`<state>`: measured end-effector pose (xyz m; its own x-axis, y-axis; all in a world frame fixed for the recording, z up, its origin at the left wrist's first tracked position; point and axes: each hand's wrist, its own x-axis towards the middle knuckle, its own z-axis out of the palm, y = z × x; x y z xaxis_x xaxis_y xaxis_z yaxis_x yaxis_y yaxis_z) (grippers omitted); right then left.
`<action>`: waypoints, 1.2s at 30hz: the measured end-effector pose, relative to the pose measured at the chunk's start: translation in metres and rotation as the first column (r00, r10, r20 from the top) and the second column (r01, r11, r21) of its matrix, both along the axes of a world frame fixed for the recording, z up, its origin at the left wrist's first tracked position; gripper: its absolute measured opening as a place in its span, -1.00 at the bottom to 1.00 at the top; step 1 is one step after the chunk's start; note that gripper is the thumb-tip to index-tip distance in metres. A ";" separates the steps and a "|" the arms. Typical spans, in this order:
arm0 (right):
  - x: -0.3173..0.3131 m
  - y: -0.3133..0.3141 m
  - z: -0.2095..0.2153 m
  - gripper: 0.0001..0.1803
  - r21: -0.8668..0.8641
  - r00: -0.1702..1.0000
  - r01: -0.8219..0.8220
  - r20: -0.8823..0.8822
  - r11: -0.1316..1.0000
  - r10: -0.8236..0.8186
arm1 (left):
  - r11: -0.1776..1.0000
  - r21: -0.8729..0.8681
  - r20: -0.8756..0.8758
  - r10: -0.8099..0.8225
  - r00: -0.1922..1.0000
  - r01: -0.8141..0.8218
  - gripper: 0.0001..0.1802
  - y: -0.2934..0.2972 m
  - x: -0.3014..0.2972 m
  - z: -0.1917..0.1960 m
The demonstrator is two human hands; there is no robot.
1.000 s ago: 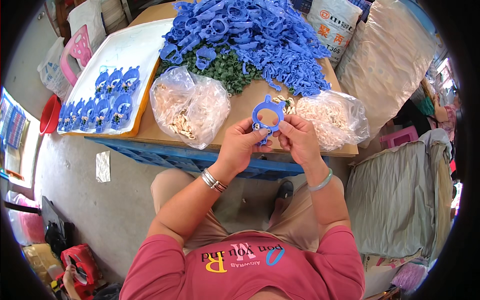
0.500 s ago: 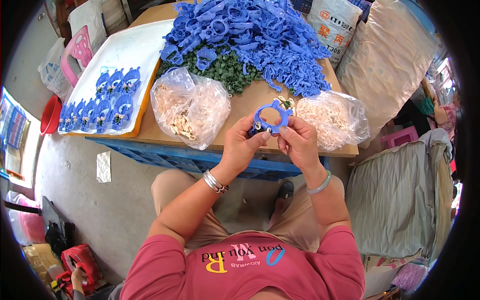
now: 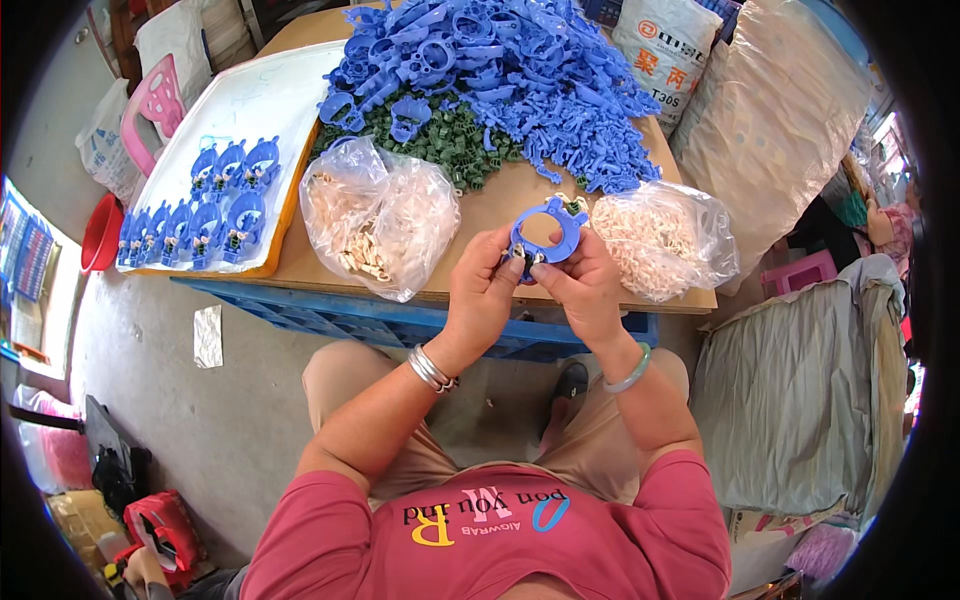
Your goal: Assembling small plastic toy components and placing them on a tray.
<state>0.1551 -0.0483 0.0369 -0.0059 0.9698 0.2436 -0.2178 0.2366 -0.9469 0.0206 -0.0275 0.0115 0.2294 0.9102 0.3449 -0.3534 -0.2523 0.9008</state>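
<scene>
Both hands grip one blue plastic ring-shaped part [image 3: 568, 235] over the near edge of the table. My left hand [image 3: 483, 285] is closed on its lower left, thumb at the small dark and pale pieces fixed along the bottom. My right hand [image 3: 588, 287] is closed on the lower right, its thumb pressed beside those pieces. The fingers behind the ring are mostly hidden. Left of my hands lies a clear bag of pale small parts [image 3: 415, 225], and to the right another clear bag of pale parts [image 3: 655, 235].
Blue parts [image 3: 480, 60] are heaped at the back of the table, with dark green pieces [image 3: 450, 145] before them. A white tray [image 3: 270, 95] on the left carries several assembled blue pieces [image 3: 243, 215]. A large wrapped sack [image 3: 775, 130] stands at the right.
My right hand has shifted slightly left and down along the ring. Its thumb now presses at the ring's bottom, close to my left thumb.
</scene>
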 end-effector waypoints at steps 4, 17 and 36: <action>-0.005 -0.001 -0.003 -0.67 0.020 1.000 0.030 0.008 0.999 -0.030 | 1.000 0.028 0.035 0.008 0.999 -0.009 -0.64 0.000 0.001 0.000; -0.006 -0.004 -0.001 -0.70 0.034 0.999 0.017 -0.037 0.999 -0.016 | 0.946 0.250 -0.104 0.236 0.966 -0.205 -0.67 -0.004 -0.002 0.009; 0.008 0.004 0.008 -0.66 -0.023 0.987 0.040 -0.157 0.999 -0.043 | 0.888 -0.386 0.269 -0.150 0.951 0.249 -0.70 0.002 -0.013 0.020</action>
<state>0.1633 -0.0446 0.0445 0.0718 0.9729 0.2196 -0.3545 0.2307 -0.9062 0.0075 -0.0257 0.0313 0.3823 0.9239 0.0147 -0.5624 0.2201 0.7971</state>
